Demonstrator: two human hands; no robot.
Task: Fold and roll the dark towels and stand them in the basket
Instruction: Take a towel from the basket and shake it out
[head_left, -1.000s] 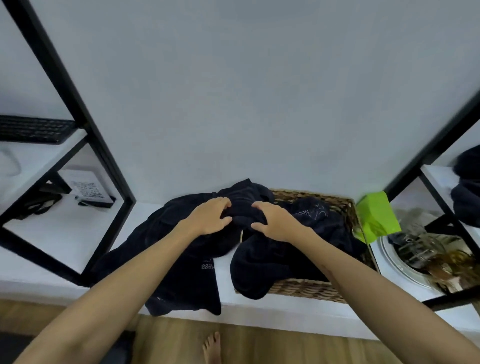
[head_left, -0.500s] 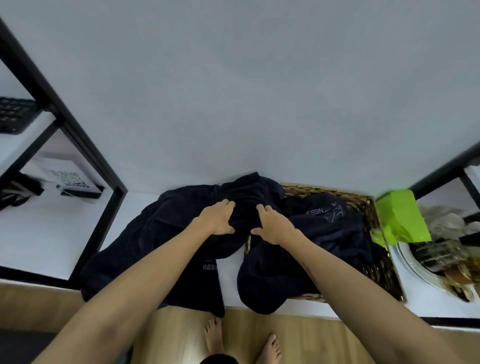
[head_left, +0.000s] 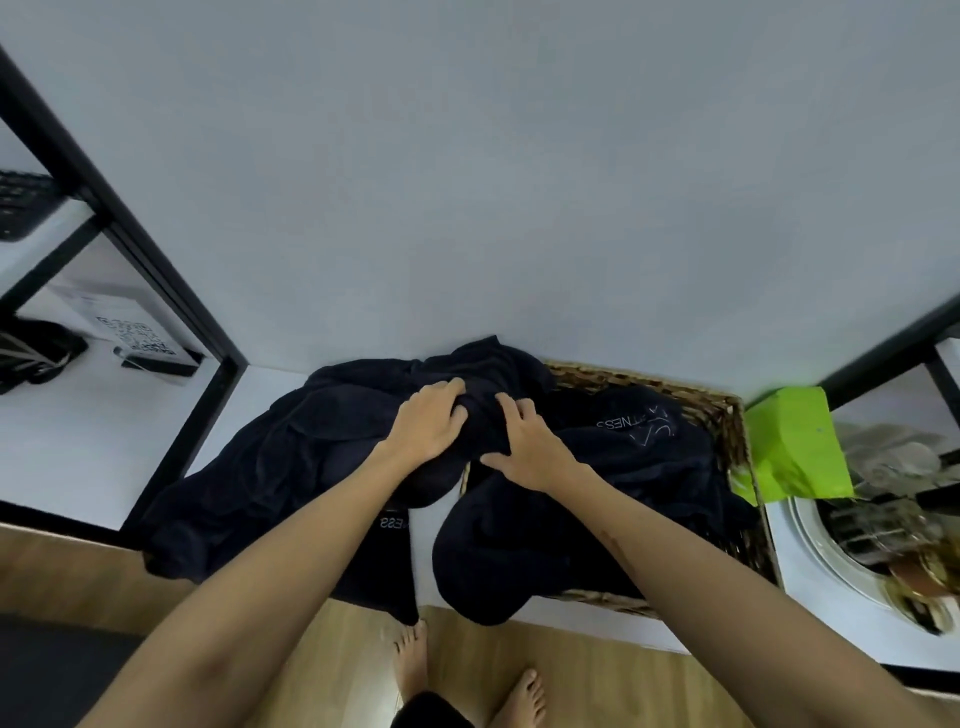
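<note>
Shelf frame (head_left: 156, 270) far left, with a keyboard (head_left: 21, 208) up top and a QR card (head_left: 132, 338) lower down. Dark towels (head_left: 270, 467) lie in a loose heap on the white table (head_left: 78, 457), one corner hanging off the front edge. Left hand (head_left: 423, 423) has its fingers curled into a bunched ridge of towel at the top of the heap. Right hand (head_left: 524, 441) is just beside it, fingers spread flatter, pressing the same ridge; can't tell if it's pinching. Since a second ago both hands have barely shifted on the cloth; mostly the view has tipped down, feet now visible. So, my read: still gathering, no fold begun. Basket (head_left: 727, 415) at right holds more crumpled towels spilling over its front; nothing rolled or standing. Green box (head_left: 795, 441) beyond it.
</note>
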